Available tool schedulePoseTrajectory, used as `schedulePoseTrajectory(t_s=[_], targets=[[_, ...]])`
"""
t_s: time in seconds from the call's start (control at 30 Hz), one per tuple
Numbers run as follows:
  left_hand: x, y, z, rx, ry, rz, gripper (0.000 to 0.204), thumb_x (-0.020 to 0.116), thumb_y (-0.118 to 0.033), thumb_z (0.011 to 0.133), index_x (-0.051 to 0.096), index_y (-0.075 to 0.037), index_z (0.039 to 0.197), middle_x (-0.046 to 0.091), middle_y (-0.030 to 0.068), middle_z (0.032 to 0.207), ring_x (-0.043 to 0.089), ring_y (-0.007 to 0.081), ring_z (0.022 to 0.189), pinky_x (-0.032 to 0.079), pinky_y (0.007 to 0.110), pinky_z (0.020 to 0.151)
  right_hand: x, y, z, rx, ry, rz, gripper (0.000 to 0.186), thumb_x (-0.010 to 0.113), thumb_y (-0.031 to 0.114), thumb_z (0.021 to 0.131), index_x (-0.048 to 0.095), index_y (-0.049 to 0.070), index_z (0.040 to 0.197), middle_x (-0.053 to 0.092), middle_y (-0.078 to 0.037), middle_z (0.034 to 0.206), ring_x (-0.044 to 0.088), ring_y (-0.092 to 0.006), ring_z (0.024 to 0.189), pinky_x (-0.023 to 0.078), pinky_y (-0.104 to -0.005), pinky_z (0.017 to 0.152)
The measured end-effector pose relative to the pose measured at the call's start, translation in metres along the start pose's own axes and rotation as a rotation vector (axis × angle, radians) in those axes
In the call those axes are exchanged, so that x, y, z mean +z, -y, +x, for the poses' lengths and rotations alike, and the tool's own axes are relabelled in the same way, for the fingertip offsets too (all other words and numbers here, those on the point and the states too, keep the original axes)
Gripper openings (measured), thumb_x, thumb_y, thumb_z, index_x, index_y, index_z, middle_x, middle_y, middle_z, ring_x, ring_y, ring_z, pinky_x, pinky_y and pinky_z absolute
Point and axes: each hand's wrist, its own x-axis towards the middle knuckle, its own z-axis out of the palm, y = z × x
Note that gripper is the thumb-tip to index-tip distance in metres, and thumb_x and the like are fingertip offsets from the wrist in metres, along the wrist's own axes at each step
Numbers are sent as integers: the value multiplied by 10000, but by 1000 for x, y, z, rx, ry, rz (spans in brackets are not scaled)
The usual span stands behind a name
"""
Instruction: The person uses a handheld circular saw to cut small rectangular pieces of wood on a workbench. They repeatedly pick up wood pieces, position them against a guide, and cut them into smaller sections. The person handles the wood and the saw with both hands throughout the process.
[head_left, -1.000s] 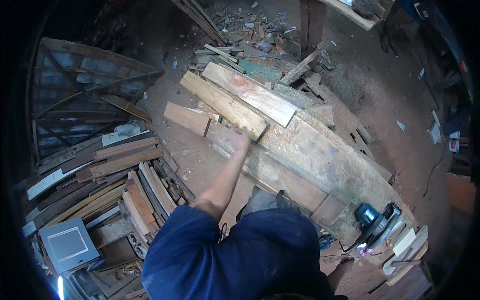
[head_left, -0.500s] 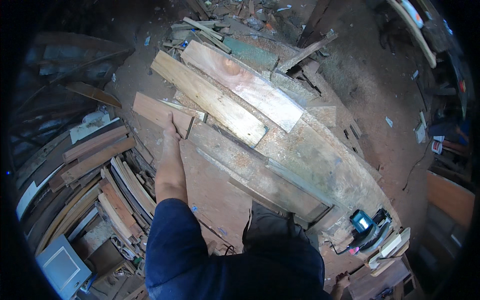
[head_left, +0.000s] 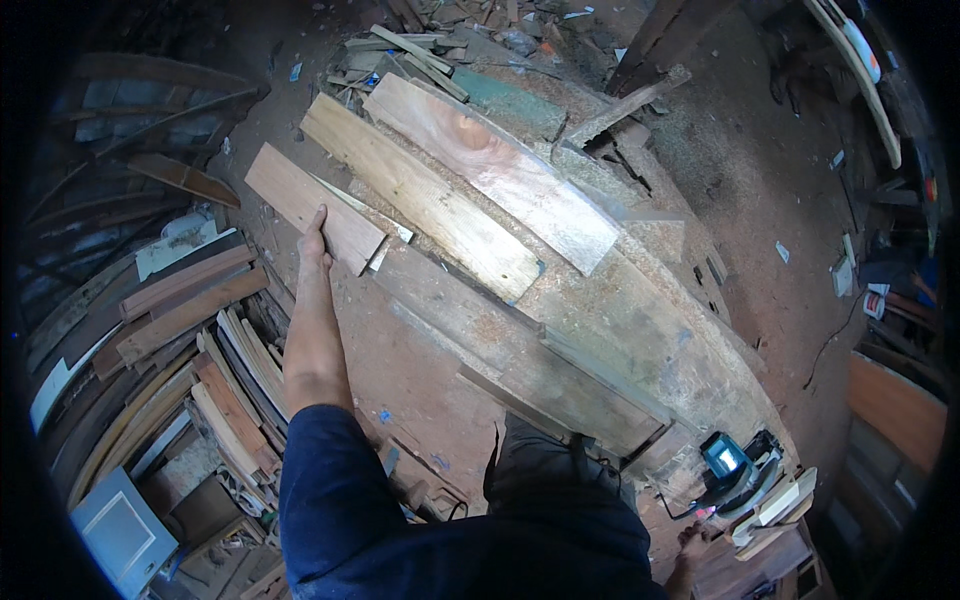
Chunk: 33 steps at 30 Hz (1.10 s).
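Note:
My left hand [head_left: 314, 240] grips a short reddish-brown board [head_left: 312, 202] by its near edge, thumb on top and fingers hidden beneath. The board's right end overlaps the left end of the long, dusty wooden bench [head_left: 470, 310]. My right hand [head_left: 692, 543] is low at the right, close to a teal and black power saw [head_left: 735, 465]; its fingers are too small and dim to read. Across the bench lie a pale yellowish plank [head_left: 420, 195] and a wider, lighter plank [head_left: 500, 165] with a dark knot, side by side.
Stacked boards and offcuts [head_left: 225, 385] fill the left side, with a grey panel [head_left: 125, 530] below them. Scrap wood [head_left: 410, 60] lies beyond the bench. A wooden post [head_left: 665, 45] rises at the far side. Small offcuts [head_left: 780, 505] sit beside the saw. Sawdust covers the bench.
My left hand has moved left with the reddish-brown board, and more of the board's face shows. My right hand has moved slightly up toward the saw.

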Motion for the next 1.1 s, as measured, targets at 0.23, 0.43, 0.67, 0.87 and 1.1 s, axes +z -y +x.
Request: schedulePoseTrajectory(t_s=[0.23,0.43,0.67,0.87,1.1], targets=[[31,-40,-78,491,16,106,604,854,-242,852,586,126,1248,687,214,1171,688,271,995,556,384,913,-5,5,-4,33,4,-36,127,649,157,955,542,103,914,500,0,667,409,-103,502,295,-262,462],[59,-163,-143,1005,-566,874,727,837,-422,840,514,93,1240,653,243,1162,658,368,1045,498,438,969,-16,-45,41,94,8,108,54,615,84,905,578,115,927,537,-7,691,402,-106,500,313,-248,464],[103,-140,-167,590,-228,1012,805,817,-411,800,449,41,1356,566,317,1308,577,459,1230,482,512,1039,60,-64,38,69,118,62,9,604,96,932,599,100,938,555,-18,704,480,-130,536,362,-268,466],[183,-21,-199,467,-137,1116,881,803,-358,794,357,-45,1485,473,315,1412,497,458,1305,399,521,1115,55,-64,18,-22,53,106,96,641,107,936,566,111,876,534,-15,666,476,-127,509,377,-269,457],[209,26,-204,407,-104,785,1054,754,-508,843,207,-9,1592,378,337,1524,440,487,1376,339,495,1170,62,-84,-17,158,42,241,57,620,90,974,641,37,966,594,-58,709,515,-127,532,395,-253,448]])
